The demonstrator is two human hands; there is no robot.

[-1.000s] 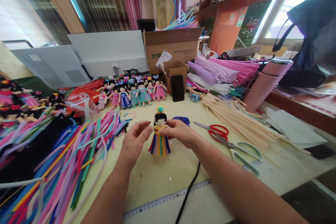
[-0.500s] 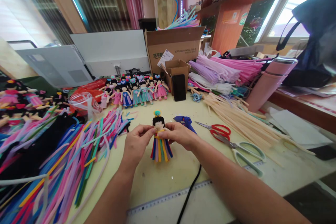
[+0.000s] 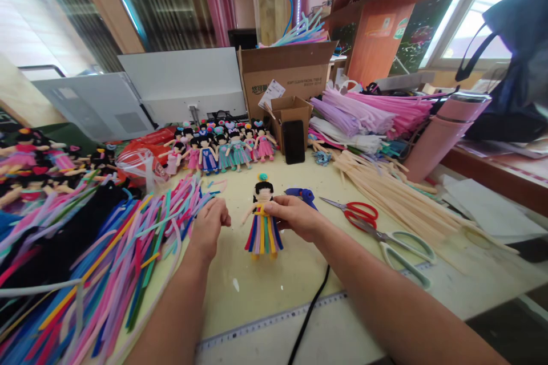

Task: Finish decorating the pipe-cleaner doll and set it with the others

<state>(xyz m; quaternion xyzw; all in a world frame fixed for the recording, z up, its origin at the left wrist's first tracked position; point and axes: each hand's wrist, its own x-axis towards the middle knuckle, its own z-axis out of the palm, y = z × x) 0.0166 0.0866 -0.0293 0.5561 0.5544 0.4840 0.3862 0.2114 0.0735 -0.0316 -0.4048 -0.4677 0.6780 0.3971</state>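
A doll made of fuzzy pipe cleaners stands upright over the mat, with black hair, a teal ball on its head and a striped skirt of red, blue, lilac, yellow and green. My right hand grips its upper body from the right, thumb across the chest. Left of the doll, apart from it, my left hand has its fingers curled in, and nothing shows in them. Just behind my right hand lies a blue glue gun, partly covered by that hand.
Red-handled scissors and green-handled scissors lie right, beside beige pipe cleaners. Coloured pipe cleaners spread left. Finished dolls, a phone and a cardboard box stand behind. A black cable crosses a ruler.
My left hand has let go of the doll and moved left. The doll, still in my right hand, shows more of its face and its left-side arm.
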